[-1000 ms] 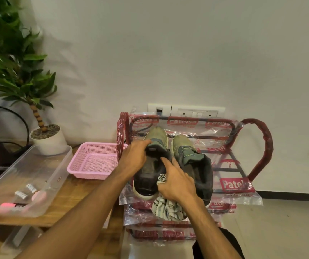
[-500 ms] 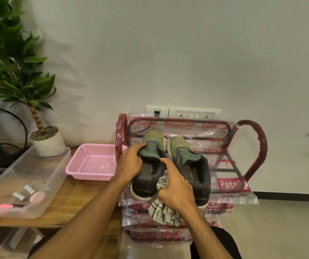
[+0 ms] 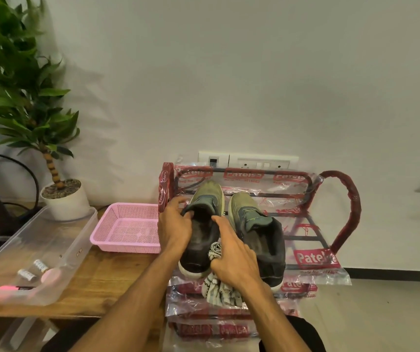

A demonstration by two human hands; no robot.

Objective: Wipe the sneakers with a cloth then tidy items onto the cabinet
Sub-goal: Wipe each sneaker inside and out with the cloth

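Two olive-green sneakers with dark heels stand side by side on the top shelf of a red shoe rack (image 3: pixel 343 199) wrapped in printed plastic. My left hand (image 3: pixel 174 228) grips the left sneaker (image 3: pixel 204 224) at its collar and left side. My right hand (image 3: pixel 234 257) holds a striped white-and-dark cloth (image 3: pixel 220 290) bunched in its fingers, with the index finger stretched onto the left sneaker's opening. The cloth hangs below my palm over the rack's front edge. Beside it, the right sneaker (image 3: pixel 257 224) is untouched.
A pink mesh basket (image 3: pixel 127 229) sits on the wooden cabinet top (image 3: pixel 107 278) left of the rack. A clear plastic tray (image 3: pixel 41 252) holds small bottles and a pink item. A potted plant (image 3: pixel 64 199) stands at the back left. Wall sockets (image 3: pixel 247 162) are behind the rack.
My right hand has slid a little forward along the left sneaker with the cloth. My left hand shifted its grip slightly toward the collar. The sneakers stay in place.
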